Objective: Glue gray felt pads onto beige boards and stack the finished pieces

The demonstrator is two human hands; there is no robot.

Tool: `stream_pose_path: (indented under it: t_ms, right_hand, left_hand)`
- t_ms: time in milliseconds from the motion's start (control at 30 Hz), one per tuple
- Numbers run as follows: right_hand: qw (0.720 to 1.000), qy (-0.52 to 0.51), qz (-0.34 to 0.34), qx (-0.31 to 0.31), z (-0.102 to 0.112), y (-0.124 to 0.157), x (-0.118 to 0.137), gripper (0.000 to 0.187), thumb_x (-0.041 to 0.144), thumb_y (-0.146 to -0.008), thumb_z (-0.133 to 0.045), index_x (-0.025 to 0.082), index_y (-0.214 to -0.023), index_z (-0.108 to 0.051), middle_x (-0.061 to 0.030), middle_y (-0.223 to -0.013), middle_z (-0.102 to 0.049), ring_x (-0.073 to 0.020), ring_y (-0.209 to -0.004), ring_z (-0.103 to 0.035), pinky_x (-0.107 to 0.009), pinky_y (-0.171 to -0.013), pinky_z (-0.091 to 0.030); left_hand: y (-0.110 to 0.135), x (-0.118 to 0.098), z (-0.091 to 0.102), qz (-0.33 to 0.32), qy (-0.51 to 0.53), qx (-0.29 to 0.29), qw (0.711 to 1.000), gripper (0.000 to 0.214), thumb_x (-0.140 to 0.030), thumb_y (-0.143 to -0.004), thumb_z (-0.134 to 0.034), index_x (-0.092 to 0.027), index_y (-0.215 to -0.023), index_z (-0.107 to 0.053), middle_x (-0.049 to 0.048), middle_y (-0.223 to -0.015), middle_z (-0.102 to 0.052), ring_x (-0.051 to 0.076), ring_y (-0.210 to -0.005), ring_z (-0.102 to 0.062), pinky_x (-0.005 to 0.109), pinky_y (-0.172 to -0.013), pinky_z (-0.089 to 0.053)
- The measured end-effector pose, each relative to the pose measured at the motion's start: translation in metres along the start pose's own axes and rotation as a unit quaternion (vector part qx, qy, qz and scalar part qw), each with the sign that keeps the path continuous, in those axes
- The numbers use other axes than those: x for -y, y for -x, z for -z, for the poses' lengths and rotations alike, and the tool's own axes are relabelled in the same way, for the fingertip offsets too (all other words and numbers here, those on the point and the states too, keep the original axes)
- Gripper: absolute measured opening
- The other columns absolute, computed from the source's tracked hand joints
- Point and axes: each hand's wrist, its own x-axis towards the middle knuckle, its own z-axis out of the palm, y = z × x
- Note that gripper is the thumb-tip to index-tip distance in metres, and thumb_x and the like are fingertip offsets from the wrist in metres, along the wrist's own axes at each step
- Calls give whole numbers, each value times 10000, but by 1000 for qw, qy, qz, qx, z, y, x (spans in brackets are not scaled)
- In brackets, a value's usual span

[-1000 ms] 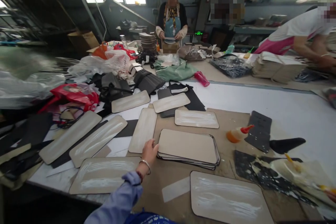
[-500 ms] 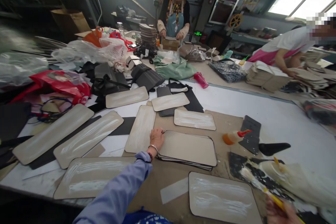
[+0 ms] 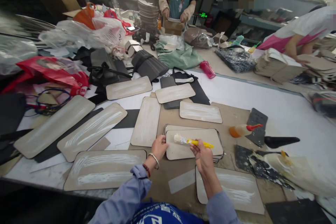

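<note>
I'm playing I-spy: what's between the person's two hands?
In the head view, between the left hand and right hand lies part of the top panel, with the brush over it; I can't tell whether its bristles touch.

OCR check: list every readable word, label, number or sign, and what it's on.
No text reads with certainty.
Blue cloth: white characters, blurred.
Plastic bag: letters, blurred.
Red bag: white marks, too small.
Green sign: too small.
Co-worker's apron: lettering too small.
</note>
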Motion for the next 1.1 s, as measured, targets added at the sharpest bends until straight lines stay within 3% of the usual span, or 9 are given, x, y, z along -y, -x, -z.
stream_pose_path:
  t_ms: [100,200,467,600,733,867,933,1000,1100]
  right_hand:
    - [999,31,-11,16,-12,-3,-12,439,396,-468,-806,134,-746,-588,7,-653,-665,-106,-530,-615,-184,-484,-537]
    - [998,60,14,0,-4,-13,-10,440,424,-489,-787,131,-746,-583,11,-643,-657,-107,-524,-614,-186,-478,-536]
    - [965,94,175,-171,79,-67,55,423,456,-548,-738,141,-744,-536,48,-550,-604,-93,-468,-585,-181,-466,-519]
    - [942,135,205,-230,103,-68,77,414,497,-604,-686,144,-751,-527,41,-521,-584,-128,-458,-582,-245,-466,-522]
    - [951,178,200,-156,81,-22,57,439,501,-603,-688,145,-820,-554,12,-617,-631,-139,-522,-609,-257,-517,-533]
    - [978,187,93,-11,33,26,4,421,503,-628,-670,141,-820,-571,-29,-735,-659,-151,-580,-625,-263,-545,-539]
    - [980,186,71,5,22,31,-14,417,493,-612,-681,142,-806,-569,-33,-737,-658,-158,-580,-623,-272,-549,-540]
    - [977,195,82,-18,30,22,-15,426,489,-594,-688,142,-810,-566,-27,-709,-653,-164,-572,-620,-283,-553,-541]
    - [961,228,129,-88,68,-4,9,450,503,-586,-677,140,-827,-567,-23,-681,-648,-166,-572,-619,-292,-575,-543]
  left_hand:
    - [1,1,-1,-10,11,0,1000,244,38,-578,-528,-150,-725,-580,8,-682,-660,133,-701,-629,221,-656,-491]
    - [0,2,0,-8,13,7,1000,235,21,-579,-518,-154,-715,-597,10,-681,-668,143,-705,-629,234,-665,-491]
    - [0,4,5,-10,-14,14,1000,201,-64,-593,-544,-156,-749,-632,13,-690,-673,155,-696,-618,261,-681,-486]
    - [1,3,6,-8,-6,23,1000,193,-91,-592,-548,-154,-754,-632,8,-669,-661,157,-697,-614,261,-676,-479]
    - [2,2,6,-19,-38,14,999,159,-130,-598,-556,-163,-733,-635,-11,-612,-625,139,-635,-578,235,-615,-455]
    - [1,2,7,-38,-96,1,995,125,-182,-612,-544,-169,-700,-632,-37,-537,-554,121,-557,-516,211,-531,-404]
    - [1,2,7,-47,-121,-4,992,97,-202,-617,-537,-171,-659,-619,-44,-514,-522,116,-540,-493,206,-509,-381]
    - [1,2,7,-53,-139,-11,989,79,-213,-619,-535,-173,-620,-603,-44,-509,-509,116,-542,-483,203,-505,-369]
    - [3,2,8,-55,-154,-19,986,69,-217,-619,-538,-173,-591,-582,-40,-517,-512,119,-557,-480,200,-506,-361]
